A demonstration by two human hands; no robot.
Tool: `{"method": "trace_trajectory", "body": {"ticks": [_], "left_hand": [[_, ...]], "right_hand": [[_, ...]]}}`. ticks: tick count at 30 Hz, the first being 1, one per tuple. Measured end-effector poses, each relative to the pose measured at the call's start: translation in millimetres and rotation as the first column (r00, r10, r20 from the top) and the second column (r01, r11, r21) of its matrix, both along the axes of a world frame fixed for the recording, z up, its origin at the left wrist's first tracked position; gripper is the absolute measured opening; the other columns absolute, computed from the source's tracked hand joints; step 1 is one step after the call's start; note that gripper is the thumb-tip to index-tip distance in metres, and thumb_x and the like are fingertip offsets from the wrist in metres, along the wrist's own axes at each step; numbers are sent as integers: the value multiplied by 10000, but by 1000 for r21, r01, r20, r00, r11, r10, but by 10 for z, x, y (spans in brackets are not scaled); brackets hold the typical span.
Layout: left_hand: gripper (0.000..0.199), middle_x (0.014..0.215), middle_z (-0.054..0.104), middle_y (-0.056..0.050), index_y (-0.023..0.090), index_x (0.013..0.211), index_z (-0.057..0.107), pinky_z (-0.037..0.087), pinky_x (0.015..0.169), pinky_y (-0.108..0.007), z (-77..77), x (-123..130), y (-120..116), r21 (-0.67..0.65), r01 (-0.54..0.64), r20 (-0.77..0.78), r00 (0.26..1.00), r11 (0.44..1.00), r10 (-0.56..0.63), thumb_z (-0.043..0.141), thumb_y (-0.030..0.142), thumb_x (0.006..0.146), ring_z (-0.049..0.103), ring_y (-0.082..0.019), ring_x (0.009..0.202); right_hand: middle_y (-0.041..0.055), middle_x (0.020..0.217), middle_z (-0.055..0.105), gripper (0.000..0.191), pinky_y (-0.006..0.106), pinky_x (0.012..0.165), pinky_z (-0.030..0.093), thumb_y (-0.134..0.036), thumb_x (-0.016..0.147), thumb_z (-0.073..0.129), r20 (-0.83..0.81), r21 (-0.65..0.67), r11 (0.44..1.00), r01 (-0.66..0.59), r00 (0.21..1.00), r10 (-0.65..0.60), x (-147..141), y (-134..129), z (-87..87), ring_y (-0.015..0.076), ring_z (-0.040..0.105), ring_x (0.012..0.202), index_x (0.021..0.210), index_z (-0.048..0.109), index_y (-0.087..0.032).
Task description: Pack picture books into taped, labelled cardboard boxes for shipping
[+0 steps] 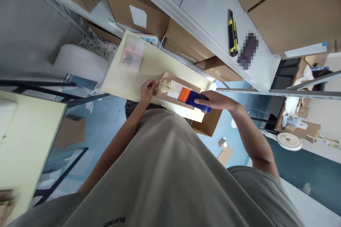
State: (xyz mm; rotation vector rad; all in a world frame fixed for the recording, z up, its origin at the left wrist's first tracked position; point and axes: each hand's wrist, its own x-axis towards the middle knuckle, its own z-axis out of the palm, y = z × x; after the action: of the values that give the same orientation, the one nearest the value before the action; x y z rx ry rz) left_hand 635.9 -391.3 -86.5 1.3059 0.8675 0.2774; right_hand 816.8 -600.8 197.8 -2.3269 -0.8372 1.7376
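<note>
A brown cardboard box (pixel 174 104) with clear tape across its left end and a white label on top lies on the pale yellow table (pixel 106 84). My left hand (pixel 148 90) is closed at the box's left end, thumb and fingers gripping its taped edge. In my right hand (pixel 217 100) is a blue-and-orange box (pixel 195 101), its orange end pointing left. It is held over the right part of the cardboard box, covering some of the label; whether they touch I cannot tell. Some fingers of the right hand are hidden beneath the blue-and-orange box.
A clear plastic bag (pixel 131 55) with something dark inside lies at the table's left end. On the white shelf (pixel 202 7) is a yellow-and-black utility knife (pixel 232 33), beside a blurred-out item. Cardboard boxes (pixel 186 40) stand behind the table. An open carton (pixel 209 122) sits below its right end.
</note>
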Motion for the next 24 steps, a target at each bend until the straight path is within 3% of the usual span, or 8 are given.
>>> {"method": "trace_trajectory", "body": {"ticks": [5, 7, 9, 11, 13, 15, 18, 24], "left_hand": [[869, 1421, 651, -197, 217, 1579, 493, 586, 953, -406, 272, -118, 147, 245, 121, -8, 992, 962, -123, 661, 752, 916, 685, -288, 1215], [1069, 1685, 432, -208, 271, 1713, 283, 491, 1163, -513, 528, -108, 233, 411, 270, 33, 950, 871, -311, 672, 811, 877, 480, -361, 1526], [1327, 1811, 194, -192, 273, 1761, 131, 285, 1312, -598, 807, -33, 265, 588, 463, -6, 823, 663, -569, 768, 856, 753, 176, -431, 1678], [1546, 1836, 46, -207, 214, 1771, 62, 112, 1348, -650, 1022, 89, 223, 693, 606, -132, 638, 390, -759, 853, 871, 615, -4, -496, 1686], [1630, 1828, -4, -244, 144, 1766, 58, 17, 1340, -682, 1126, 209, 132, 724, 670, -270, 491, 162, -828, 888, 855, 557, -58, -537, 1669], [1617, 1816, 19, -283, 93, 1757, 72, -22, 1326, -701, 1139, 287, 42, 718, 695, -385, 431, 28, -816, 907, 802, 569, -52, -555, 1663], [1497, 1789, 149, -305, 65, 1749, 110, -27, 1329, -693, 1110, 302, -26, 697, 716, -492, 427, -49, -759, 911, 666, 637, 25, -550, 1666], [1344, 1724, 297, -309, 61, 1724, 208, 76, 1331, -694, 1142, 227, -17, 692, 720, -510, 439, -50, -739, 880, 553, 669, 201, -562, 1623]], "right_hand": [[77, 842, 777, 636, 294, 622, 471, -805, 904, 663, -74, 45, 999, 26, 997, -23, -27, -60, -30, 179, 675, 702, 947, 714, -173], [84, 858, 791, 653, 296, 645, 489, -821, 880, 681, -78, 42, 998, 39, 996, -35, -15, -88, -43, 188, 692, 717, 952, 723, -173], [83, 840, 793, 674, 297, 649, 493, -839, 860, 688, -103, 29, 999, 38, 994, -35, 16, -119, -54, 194, 700, 714, 958, 735, -174], [78, 802, 784, 693, 300, 643, 489, -852, 848, 692, -118, 18, 1000, 21, 993, -19, 57, -150, -70, 201, 701, 701, 960, 747, -171], [72, 771, 772, 700, 304, 641, 485, -853, 841, 702, -85, 23, 1000, 5, 996, -3, 97, -175, -97, 202, 696, 687, 957, 754, -165], [65, 759, 766, 692, 309, 653, 493, -843, 840, 716, -49, 36, 999, 3, 999, -1, 124, -190, -145, 200, 697, 678, 963, 759, -163], [58, 725, 758, 687, 318, 684, 523, -835, 815, 753, -94, 65, 998, 20, 995, -14, 155, -209, -240, 204, 712, 679, 953, 771, -162], [58, 695, 756, 659, 355, 733, 580, -823, 789, 785, -179, 22, 999, 26, 984, -22, 389, -584, -290, 240, 746, 728, 898, 795, -173]]}}
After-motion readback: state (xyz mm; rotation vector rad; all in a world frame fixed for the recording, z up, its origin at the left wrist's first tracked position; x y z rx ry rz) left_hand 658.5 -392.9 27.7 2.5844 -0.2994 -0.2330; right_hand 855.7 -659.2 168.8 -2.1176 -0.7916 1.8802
